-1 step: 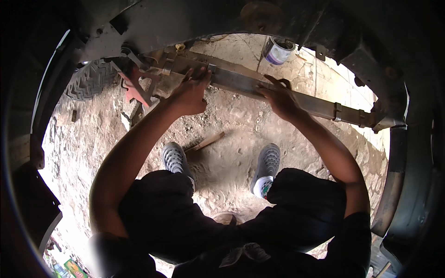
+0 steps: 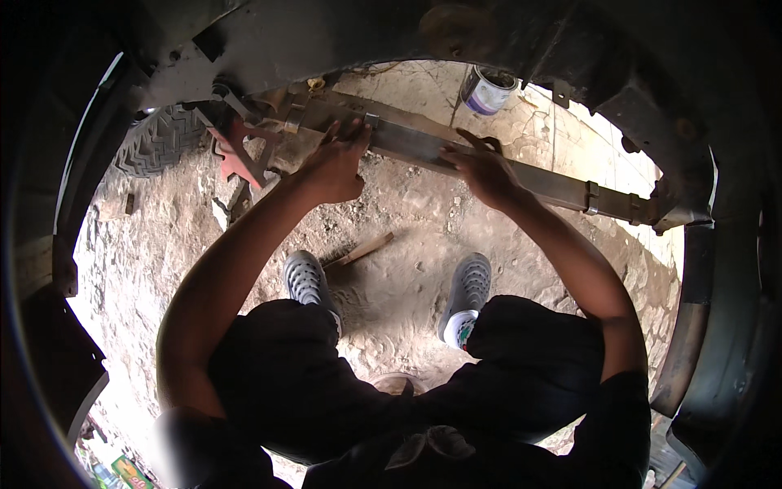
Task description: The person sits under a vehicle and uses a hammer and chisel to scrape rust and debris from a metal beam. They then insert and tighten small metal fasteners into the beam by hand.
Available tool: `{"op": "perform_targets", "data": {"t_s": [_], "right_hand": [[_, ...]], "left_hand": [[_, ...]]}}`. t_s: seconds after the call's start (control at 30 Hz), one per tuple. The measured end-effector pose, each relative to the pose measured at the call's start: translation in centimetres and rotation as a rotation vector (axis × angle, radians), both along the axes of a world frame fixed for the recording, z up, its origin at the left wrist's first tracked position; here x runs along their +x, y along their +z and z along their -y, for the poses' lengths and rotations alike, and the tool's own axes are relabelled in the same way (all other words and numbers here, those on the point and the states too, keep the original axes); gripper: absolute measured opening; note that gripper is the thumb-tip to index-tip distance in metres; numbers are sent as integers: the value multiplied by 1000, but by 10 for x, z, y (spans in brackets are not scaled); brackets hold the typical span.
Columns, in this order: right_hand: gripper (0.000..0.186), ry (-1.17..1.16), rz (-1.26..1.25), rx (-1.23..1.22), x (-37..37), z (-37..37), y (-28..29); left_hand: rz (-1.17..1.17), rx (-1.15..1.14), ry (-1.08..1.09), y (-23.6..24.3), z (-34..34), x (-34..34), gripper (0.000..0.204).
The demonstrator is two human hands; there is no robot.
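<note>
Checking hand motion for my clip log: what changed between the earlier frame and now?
The right hand shifted slightly left along the metal bar; no visible grasp or release. The left hand stayed at the bar; the can and red stand stayed put.

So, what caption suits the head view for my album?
Left hand and right hand on a long metal bar, a can beyond it.

Wood pc & grey shoes rest on dirt flr.

There are two grey shoes, one leaf spring, one labelled can and one treaded tyre.
</note>
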State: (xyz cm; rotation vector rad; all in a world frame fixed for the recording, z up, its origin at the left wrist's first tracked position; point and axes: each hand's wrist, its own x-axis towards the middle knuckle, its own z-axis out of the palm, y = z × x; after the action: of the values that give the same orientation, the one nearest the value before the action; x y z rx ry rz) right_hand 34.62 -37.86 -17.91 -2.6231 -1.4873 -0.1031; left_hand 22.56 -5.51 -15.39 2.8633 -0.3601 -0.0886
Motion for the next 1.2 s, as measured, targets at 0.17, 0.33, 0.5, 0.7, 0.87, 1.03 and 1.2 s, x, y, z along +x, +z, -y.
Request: {"op": "perform_targets", "data": {"t_s": [0.17, 0.33, 0.5, 0.7, 0.87, 1.03, 1.2], "right_hand": [[49, 37, -129, 68, -9, -84, 12], [46, -33, -92, -13, -10, -73, 21], [46, -27, 93, -52, 8, 31, 12], [50, -29, 44, -16, 1, 29, 4], [63, 93, -96, 83, -1, -50, -11], [75, 111, -153, 64, -5, -95, -2], [77, 88, -117, 32, -4, -18, -1]], "left_hand": [[56, 124, -45, 4, 1, 9, 89], [104, 170, -39, 3, -7, 12, 88], [28, 76, -12, 6, -7, 4, 88], [16, 94, -1, 1, 0, 10, 89], [40, 131, -26, 6, 4, 10, 87], [85, 114, -35, 4, -2, 8, 86], [42, 81, -14, 1, -9, 2, 90]]}}
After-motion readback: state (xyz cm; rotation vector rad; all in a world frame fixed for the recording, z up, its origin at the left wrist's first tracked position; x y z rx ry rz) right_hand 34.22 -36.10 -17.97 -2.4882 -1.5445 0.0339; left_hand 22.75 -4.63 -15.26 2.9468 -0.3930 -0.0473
